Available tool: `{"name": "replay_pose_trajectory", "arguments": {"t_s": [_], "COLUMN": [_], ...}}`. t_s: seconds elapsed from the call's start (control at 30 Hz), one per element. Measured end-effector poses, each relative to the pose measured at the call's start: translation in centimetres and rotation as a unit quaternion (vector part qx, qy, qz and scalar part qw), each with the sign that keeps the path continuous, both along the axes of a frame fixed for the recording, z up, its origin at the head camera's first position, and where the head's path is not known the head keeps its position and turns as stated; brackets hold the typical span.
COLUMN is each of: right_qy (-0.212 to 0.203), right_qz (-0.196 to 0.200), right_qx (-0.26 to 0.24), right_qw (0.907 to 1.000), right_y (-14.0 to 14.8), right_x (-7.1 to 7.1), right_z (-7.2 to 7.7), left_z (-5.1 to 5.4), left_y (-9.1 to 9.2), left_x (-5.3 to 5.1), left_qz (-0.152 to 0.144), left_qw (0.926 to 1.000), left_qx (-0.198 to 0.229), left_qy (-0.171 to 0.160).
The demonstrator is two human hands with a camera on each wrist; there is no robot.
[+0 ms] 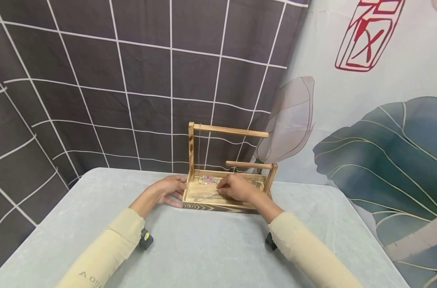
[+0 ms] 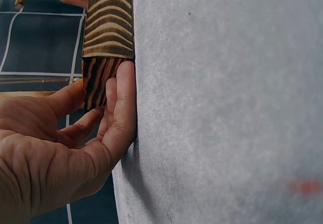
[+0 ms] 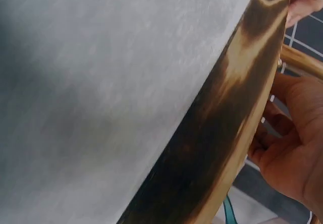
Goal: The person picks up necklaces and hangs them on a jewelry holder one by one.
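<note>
A wooden tray stand (image 1: 218, 207) with dark burnt grain stands on the table. My left hand (image 1: 170, 191) touches its left end; in the left wrist view, that hand's fingers (image 2: 123, 95) lie nearly straight against the end face, with the thumb at the upper rim. Over the tray floor, my right hand (image 1: 236, 187) pinches a thin, pale beaded chain (image 1: 206, 197), which trails leftward. The right wrist view has the right hand (image 3: 298, 133) behind the front wall (image 3: 217, 118), its fingertips partly hidden. Colourful small jewellery (image 1: 207, 180) lies along the tray's back.
A tall upper bar (image 1: 232, 131) and a lower bar (image 1: 252, 164) rise from opposite ends of the stand. From the upper bar hangs a thin dark cord (image 1: 199, 148). A grey cloth covers the table (image 1: 204, 248); a dark gridded curtain (image 1: 146, 72) hangs behind.
</note>
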State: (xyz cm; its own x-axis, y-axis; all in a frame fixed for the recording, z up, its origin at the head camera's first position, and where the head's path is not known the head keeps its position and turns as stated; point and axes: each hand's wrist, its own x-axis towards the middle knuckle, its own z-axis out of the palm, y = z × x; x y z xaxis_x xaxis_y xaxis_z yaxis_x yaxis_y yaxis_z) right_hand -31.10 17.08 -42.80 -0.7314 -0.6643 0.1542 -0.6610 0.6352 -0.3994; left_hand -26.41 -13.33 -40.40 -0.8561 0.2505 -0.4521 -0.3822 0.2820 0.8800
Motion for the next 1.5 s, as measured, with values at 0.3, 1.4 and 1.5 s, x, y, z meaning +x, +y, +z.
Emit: {"name": "replay_pose_trajectory", "arguments": {"t_s": [0.3, 1.4, 1.5], "right_qy": [-0.005, -0.433, -0.459], "right_qz": [0.045, -0.154, -0.147], "right_qx": [0.012, -0.313, -0.317], "right_qw": [0.9989, 0.8313, 0.8170], "right_y": [-1.9, -2.9, -2.6], "right_x": [-1.3, 3.2, 3.4], "right_z": [-2.3, 3.8, 4.0], "left_z": [-0.1, 0.0, -0.2], "left_y": [0.1, 0.2, 0.1], "left_x": [0.1, 0.0, 0.1], "left_qz": [0.000, -0.002, -0.002], "left_qw": [1.0000, 1.0000, 0.9999], "left_qx": [0.003, -0.003, -0.004], "left_qy": [0.002, 0.006, 0.009]}}
